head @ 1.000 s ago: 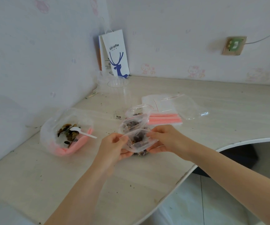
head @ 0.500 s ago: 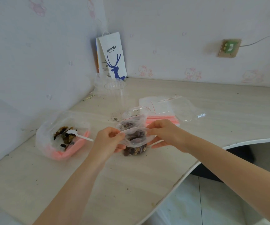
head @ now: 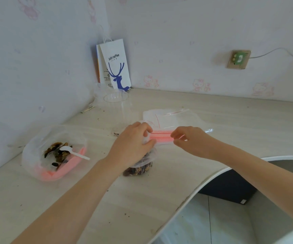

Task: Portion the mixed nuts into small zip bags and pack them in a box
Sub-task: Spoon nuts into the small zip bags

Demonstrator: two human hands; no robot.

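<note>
My left hand [head: 133, 140] grips the top of a small filled zip bag [head: 146, 138] and holds it down on a pile of filled nut bags [head: 139, 169] on the desk. My right hand [head: 188, 140] is off that bag, with curled fingertips at the right end of a stack of empty zip bags [head: 161, 135] with pink strips. Whether it pinches one is not visible. A large clear bag of mixed nuts [head: 54, 152] lies open at the left with a white plastic spoon [head: 73, 151] in it.
A clear plastic cup [head: 115, 98] and a white paper coffee bag [head: 115, 66] stand in the back corner. Loose clear bags [head: 186, 118] lie behind the stack. The desk's curved front edge [head: 203, 184] cuts in at the right. A dark box [head: 230, 189] sits on the floor below.
Both hands held the small bag by its top before. Now my left hand has carried it down onto the pile, and my right hand has let go and moved right to the empty bags.
</note>
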